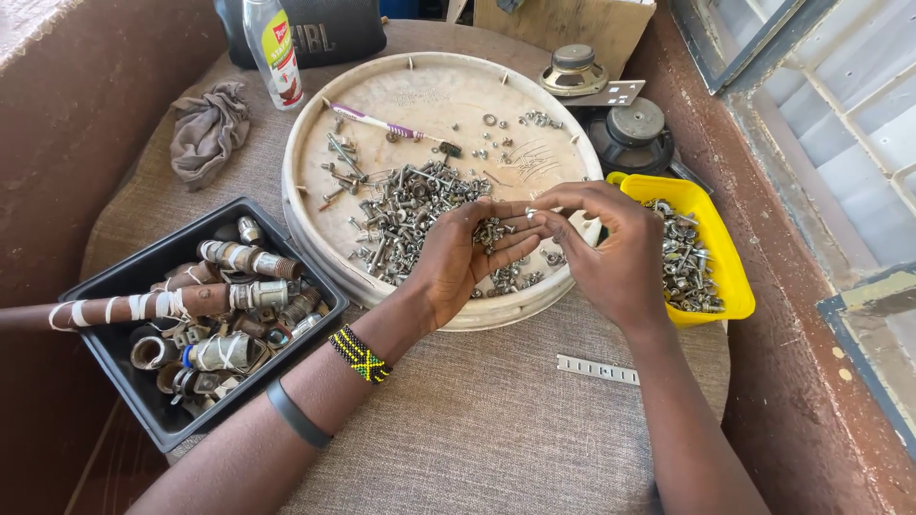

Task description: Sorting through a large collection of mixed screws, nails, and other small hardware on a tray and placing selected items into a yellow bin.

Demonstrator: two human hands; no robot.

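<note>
Closest to the lens are the two forearms, the left one wearing a dark band and a beaded bracelet (pixel 360 354) in black, yellow and green. The left hand (pixel 465 259) is turned palm-up and cupped, fingers loosely curled, so it works as a little scoop holding a small heap of nuts (pixel 490 232). The right hand (pixel 611 250) arches over it, fingertips pinched together at that heap — looks like it's picking out single pieces, though what exactly sits between the tips is too small to tell.

Both hands hover over the near edge of a round pale tray (pixel 315 124) with a raised rim that keeps the loose pile of bolts and screws (pixel 410 205) from rolling off. A purple-handled toothbrush (pixel 382 123) lies further back on it. Just right of the tray sits a yellow tub (pixel 730 277) half full of nuts — within easy reach. Left is a black bin (pixel 114 377) of pipe fittings, plus a crumpled rag (pixel 207 132) and a bottle (pixel 272 50).
</note>
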